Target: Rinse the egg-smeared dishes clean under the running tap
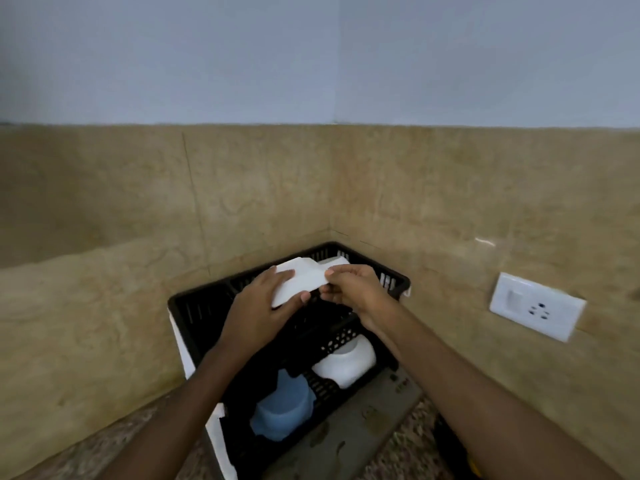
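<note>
White dish [301,280] held up in both hands, just above the black rack [194,306] in the counter corner.

The dish is gripped at its left end by the left hand [263,306], fingers wrapped over it and thumb at the near edge. Its right end is pinched by the right hand [353,289]. It is judged stiff, light and breakable, and likely slick once wet, so opposite edges are best taken, as here. An upturned white bowl [346,362] and a blue tub [280,410] are seen lower in the rack, and a wall socket [536,306] off right. No tap or sink is shown.
</note>
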